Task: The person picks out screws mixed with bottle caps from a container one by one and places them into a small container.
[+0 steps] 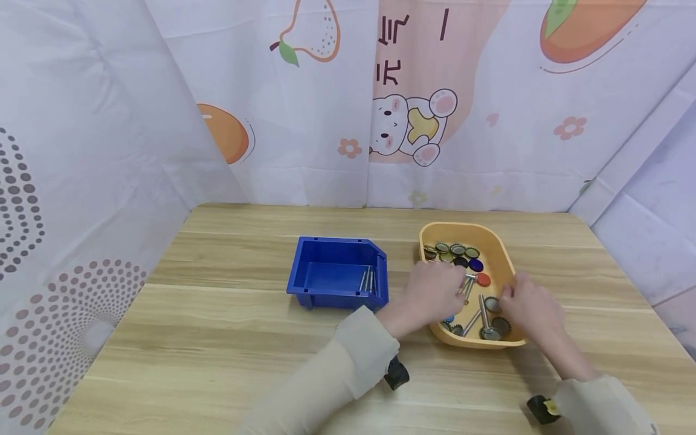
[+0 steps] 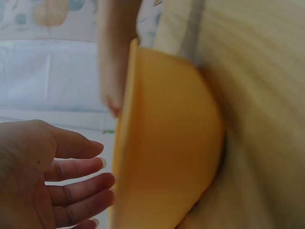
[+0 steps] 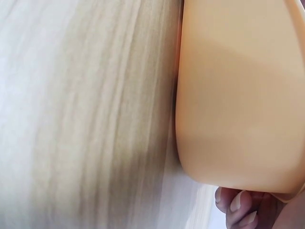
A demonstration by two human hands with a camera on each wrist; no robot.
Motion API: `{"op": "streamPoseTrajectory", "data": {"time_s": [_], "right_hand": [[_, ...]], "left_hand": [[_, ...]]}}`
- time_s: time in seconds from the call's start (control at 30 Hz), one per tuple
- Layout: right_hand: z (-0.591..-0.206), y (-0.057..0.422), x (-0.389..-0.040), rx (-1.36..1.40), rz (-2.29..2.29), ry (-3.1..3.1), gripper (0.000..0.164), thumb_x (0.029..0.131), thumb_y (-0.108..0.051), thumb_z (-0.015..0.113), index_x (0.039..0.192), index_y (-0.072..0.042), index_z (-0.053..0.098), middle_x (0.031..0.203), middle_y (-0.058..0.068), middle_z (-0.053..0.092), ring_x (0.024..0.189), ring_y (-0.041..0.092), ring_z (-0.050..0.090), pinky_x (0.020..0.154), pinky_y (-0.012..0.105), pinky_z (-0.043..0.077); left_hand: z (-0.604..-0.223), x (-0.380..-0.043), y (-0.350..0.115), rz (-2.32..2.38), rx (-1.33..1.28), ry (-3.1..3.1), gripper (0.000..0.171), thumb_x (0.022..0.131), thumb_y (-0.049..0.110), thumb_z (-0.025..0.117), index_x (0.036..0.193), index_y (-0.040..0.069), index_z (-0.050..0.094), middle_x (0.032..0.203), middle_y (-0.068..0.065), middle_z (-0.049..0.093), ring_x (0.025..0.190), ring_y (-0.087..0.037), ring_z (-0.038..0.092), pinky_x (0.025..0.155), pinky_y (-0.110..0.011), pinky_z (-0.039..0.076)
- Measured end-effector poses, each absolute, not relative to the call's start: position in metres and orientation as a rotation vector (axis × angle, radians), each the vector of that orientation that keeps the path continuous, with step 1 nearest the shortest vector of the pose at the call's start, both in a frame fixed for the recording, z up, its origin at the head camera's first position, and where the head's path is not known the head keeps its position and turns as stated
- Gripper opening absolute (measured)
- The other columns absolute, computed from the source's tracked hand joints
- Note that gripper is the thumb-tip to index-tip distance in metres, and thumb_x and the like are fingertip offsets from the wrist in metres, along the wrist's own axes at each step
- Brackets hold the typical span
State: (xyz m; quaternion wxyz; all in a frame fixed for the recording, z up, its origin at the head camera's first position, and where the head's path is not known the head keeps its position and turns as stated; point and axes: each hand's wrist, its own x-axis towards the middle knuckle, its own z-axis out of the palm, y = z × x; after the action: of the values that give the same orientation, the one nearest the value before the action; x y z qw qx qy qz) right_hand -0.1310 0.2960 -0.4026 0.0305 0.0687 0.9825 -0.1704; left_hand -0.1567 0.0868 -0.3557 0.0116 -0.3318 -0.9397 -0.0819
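A yellow-orange tray [image 1: 492, 244] holds metal bottle caps [image 1: 458, 249], a red cap [image 1: 483, 280], a dark blue cap and several metal bolts [image 1: 483, 309]. Over its left rim reaches my left hand [image 1: 432, 293]; the left wrist view shows the fingers [image 2: 81, 188] loosely bent beside the tray wall [image 2: 167, 133], with nothing between them and the thumb. At the opposite side, my right hand [image 1: 535, 308] grips the rim. Its curled fingertips [image 3: 236, 202] show against the tray's outer wall [image 3: 238, 105] in the right wrist view.
Left of the tray stands a blue bin [image 1: 331, 299] with several bolts [image 1: 367, 279] at its right end. Both containers sit on a wood-grain table [image 1: 228, 326]. A printed curtain [image 1: 304, 133] hangs behind the table.
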Motion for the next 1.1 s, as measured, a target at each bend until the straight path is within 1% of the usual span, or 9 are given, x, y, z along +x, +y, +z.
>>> {"op": "streamPoseTrajectory", "data": {"time_s": [0.13,0.23,0.4,0.5,0.63,0.73,0.8,0.9,1.1], "right_hand": [[-0.403,0.296,-0.131,0.206,-0.519,3.030,0.028,0.098,-0.024,0.037,0.092,0.000,0.048,0.065,0.010,0.050,0.056,0.023,0.048,0.044,0.034,0.035],[-0.403,0.297,-0.132,0.203,-0.504,3.031,0.028,0.098,-0.025,0.036,0.091,-0.001,0.048,0.066,0.010,0.051,0.057,0.023,0.048,0.044,0.035,0.034],[-0.403,0.297,-0.132,0.203,-0.494,3.020,0.029,0.099,-0.026,0.036,0.092,0.000,0.048,0.066,0.010,0.051,0.057,0.023,0.049,0.044,0.035,0.035],[-0.403,0.297,-0.132,0.213,-0.499,3.017,0.029,0.099,-0.026,0.036,0.092,0.000,0.049,0.066,0.011,0.051,0.057,0.023,0.049,0.044,0.035,0.035],[-0.402,0.297,-0.132,0.223,-0.503,3.019,0.030,0.098,-0.027,0.036,0.093,0.000,0.049,0.067,0.011,0.052,0.057,0.024,0.049,0.044,0.035,0.035],[-0.402,0.297,-0.132,0.232,-0.505,3.019,0.030,0.098,-0.026,0.036,0.093,0.001,0.049,0.067,0.012,0.052,0.057,0.025,0.049,0.044,0.036,0.035],[-0.401,0.296,-0.132,0.239,-0.507,3.024,0.031,0.098,-0.026,0.036,0.092,0.001,0.049,0.067,0.013,0.053,0.057,0.025,0.049,0.043,0.036,0.034],[-0.401,0.295,-0.132,0.241,-0.516,3.035,0.031,0.097,-0.025,0.035,0.092,0.002,0.049,0.067,0.015,0.054,0.057,0.026,0.050,0.043,0.037,0.035],[-0.401,0.295,-0.132,0.233,-0.525,3.027,0.032,0.098,-0.025,0.035,0.095,0.004,0.049,0.067,0.015,0.055,0.057,0.026,0.050,0.043,0.037,0.035]], "left_hand": [[-0.364,-0.149,0.097,-0.293,-1.068,-2.924,0.001,0.089,0.027,0.066,0.089,0.027,0.064,0.080,0.016,0.064,0.069,0.000,0.055,0.055,-0.020,0.039],[-0.369,-0.145,0.104,-0.303,-1.065,-2.980,0.003,0.089,0.030,0.067,0.089,0.028,0.064,0.081,0.016,0.064,0.068,-0.001,0.055,0.056,-0.021,0.039],[-0.378,-0.143,0.109,-0.215,-1.074,-3.067,0.027,0.090,0.039,0.067,0.070,0.026,0.056,0.061,0.013,0.054,0.058,-0.004,0.050,0.056,-0.025,0.037],[-0.383,-0.143,0.111,-0.150,-1.078,-3.110,0.037,0.087,0.043,0.070,0.061,0.025,0.051,0.054,0.012,0.048,0.056,-0.005,0.049,0.064,-0.027,0.038],[-0.386,-0.144,0.117,-0.065,-1.058,-3.169,0.039,0.084,0.040,0.072,0.056,0.025,0.049,0.052,0.012,0.047,0.059,-0.007,0.051,0.077,-0.031,0.042],[-0.385,-0.144,0.122,-0.014,-1.009,-3.216,0.036,0.083,0.037,0.071,0.056,0.026,0.051,0.057,0.012,0.052,0.065,-0.008,0.054,0.089,-0.033,0.044],[-0.385,-0.143,0.126,0.020,-0.968,-3.250,0.033,0.083,0.038,0.072,0.057,0.027,0.054,0.063,0.012,0.057,0.071,-0.009,0.056,0.099,-0.037,0.042],[-0.386,-0.143,0.131,0.080,-0.904,-3.282,0.026,0.082,0.041,0.072,0.063,0.029,0.060,0.074,0.014,0.062,0.079,-0.008,0.058,0.107,-0.039,0.037],[-0.389,-0.142,0.133,0.124,-0.872,-3.275,0.024,0.083,0.044,0.071,0.067,0.030,0.062,0.079,0.015,0.064,0.077,-0.007,0.056,0.092,-0.034,0.042]]}}
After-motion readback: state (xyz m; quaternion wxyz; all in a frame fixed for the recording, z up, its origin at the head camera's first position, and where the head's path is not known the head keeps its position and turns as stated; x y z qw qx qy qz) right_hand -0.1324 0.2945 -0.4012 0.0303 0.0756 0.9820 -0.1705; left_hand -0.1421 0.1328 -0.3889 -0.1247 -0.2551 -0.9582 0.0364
